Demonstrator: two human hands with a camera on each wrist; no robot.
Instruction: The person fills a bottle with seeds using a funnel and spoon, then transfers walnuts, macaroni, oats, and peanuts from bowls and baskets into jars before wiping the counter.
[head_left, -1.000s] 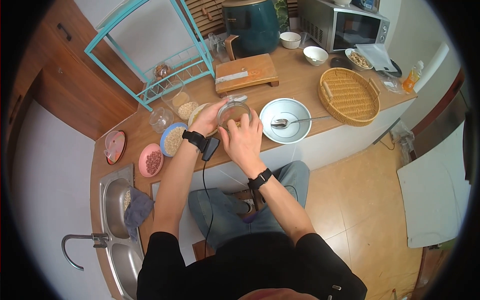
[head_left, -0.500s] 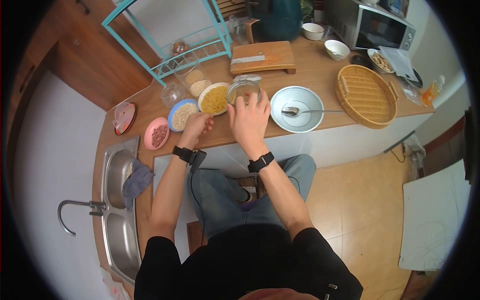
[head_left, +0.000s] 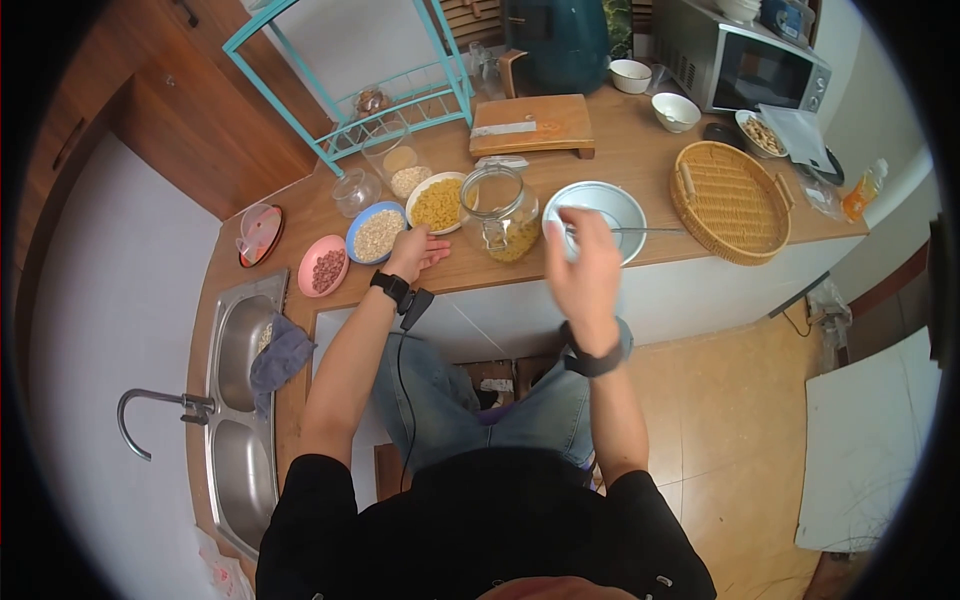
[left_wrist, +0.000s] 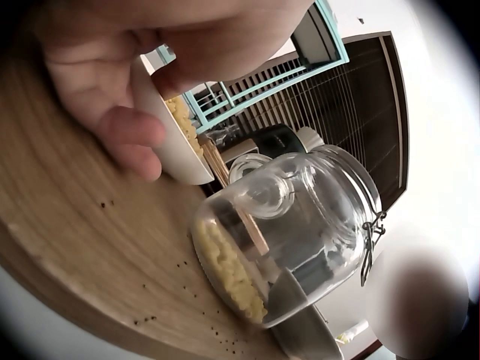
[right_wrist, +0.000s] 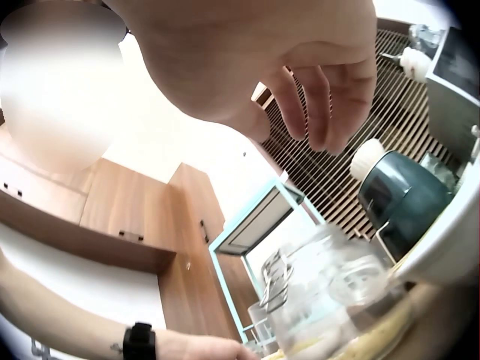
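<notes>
A clip-top glass jar (head_left: 517, 212) stands on the counter with its lid swung back, a layer of yellow macaroni at its bottom. To its left is a white bowl (left_wrist: 174, 150) of the same macaroni. My left hand (head_left: 420, 254) is by the counter's front edge, just in front of that bowl, its fingers loosely extended and holding nothing. Raised in front of the metal basin (head_left: 628, 208), my right hand (head_left: 588, 268) is empty, with its fingers bent loosely in the right wrist view. It hides part of the basin and the spoon (head_left: 652, 230) in it.
Left of the macaroni are a blue bowl (head_left: 353, 232) of pale flakes and a pink bowl (head_left: 304, 270) of reddish beans. A wooden board (head_left: 550, 120) stands behind the jar. A wicker tray (head_left: 728, 190) sits at right, the sink (head_left: 240, 490) at left.
My left hand left the jar and moved left to the macaroni bowl. The right hand came out of the jar's mouth and moved right and toward me. The jar now stands uncovered by hands.
</notes>
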